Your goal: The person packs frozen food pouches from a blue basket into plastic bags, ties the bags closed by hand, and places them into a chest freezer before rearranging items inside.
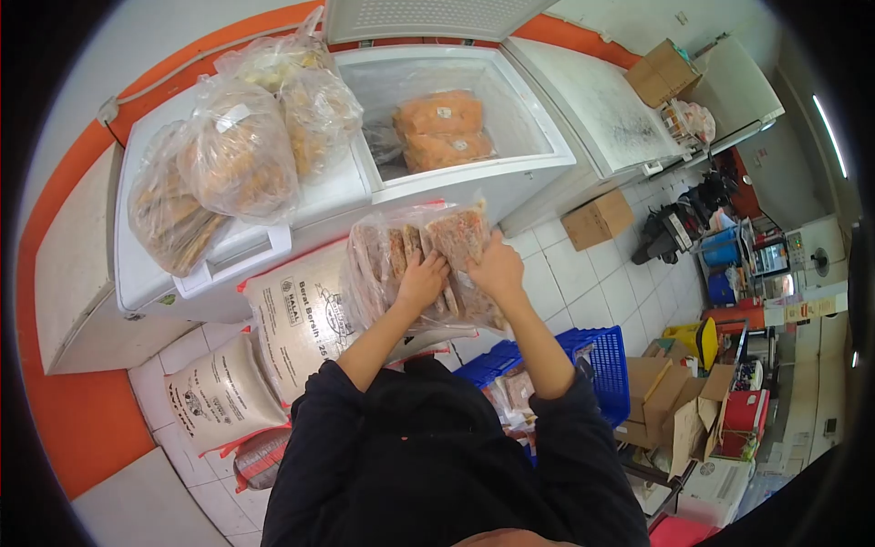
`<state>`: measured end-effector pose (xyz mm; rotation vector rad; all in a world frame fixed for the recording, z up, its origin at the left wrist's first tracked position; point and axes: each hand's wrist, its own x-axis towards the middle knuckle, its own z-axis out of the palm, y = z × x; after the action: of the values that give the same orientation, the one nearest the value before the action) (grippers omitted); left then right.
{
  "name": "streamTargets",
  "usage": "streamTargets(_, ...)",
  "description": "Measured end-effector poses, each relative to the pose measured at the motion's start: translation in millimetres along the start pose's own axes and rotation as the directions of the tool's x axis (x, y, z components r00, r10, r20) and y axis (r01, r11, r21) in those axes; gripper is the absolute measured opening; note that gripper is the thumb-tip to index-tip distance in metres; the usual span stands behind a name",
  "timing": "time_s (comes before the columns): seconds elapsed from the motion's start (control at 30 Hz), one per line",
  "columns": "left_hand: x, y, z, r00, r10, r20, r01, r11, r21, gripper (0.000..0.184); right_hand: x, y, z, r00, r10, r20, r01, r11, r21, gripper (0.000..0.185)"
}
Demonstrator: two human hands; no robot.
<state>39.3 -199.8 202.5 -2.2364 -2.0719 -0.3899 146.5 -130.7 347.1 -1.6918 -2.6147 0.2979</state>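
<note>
The large sack (296, 314) is showing "HALAL" and "Berat Bersih : 25", its remaining line running under the clear plastic bag (369, 273). Print on the smaller sack (223, 387) is too small to read, as are the white labels on the orange packs (442, 117) lying in the open freezer (538, 137). Bulging bags (239, 155) are sitting on the white lid beside it.

The clear bag is lying in front of the freezer, over the large sack, holding several flat brown packs (460, 235) standing side by side. The left hand (424, 278) is resting on them, fingers partly spread and bent; whether it is gripping cannot be told. The right hand (497, 269) is closing around the rightmost pack's edge. The right arm is partly hiding a blue crate (612, 369) containing packets (519, 390), their contents unclear.
</note>
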Motion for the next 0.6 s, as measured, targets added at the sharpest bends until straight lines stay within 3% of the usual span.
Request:
streamTargets(0.1,3.0,-4.0,1.4,1.000,-0.028,-0.010,0.027,0.999,-0.039,0.037,10.2,-9.0,28.4,0.998,0.047,-0.051,-0.045,0.998,0.042,0.048)
streamTargets(0.27,3.7,-4.5,-9.1,0.991,-0.120,0.064,0.126,0.987,-0.103,0.040,1.9,-25.1,50.4,0.999,-0.014,-0.036,0.014,1.000,0.011,0.051)
streamTargets(0.47,-1.4,-1.4,0.5,0.974,-0.222,-0.042,0.211,0.962,-0.173,0.045,15.1,-7.2,73.6,0.997,0.037,0.071,-0.038,0.999,0.017,0.054)
streamTargets(0.6,-2.1,1.4,-3.9,0.972,-0.232,-0.036,0.222,0.958,-0.179,0.048,44.7,7.7,85.8,0.994,0.109,0.019,-0.110,0.991,0.075,0.056)
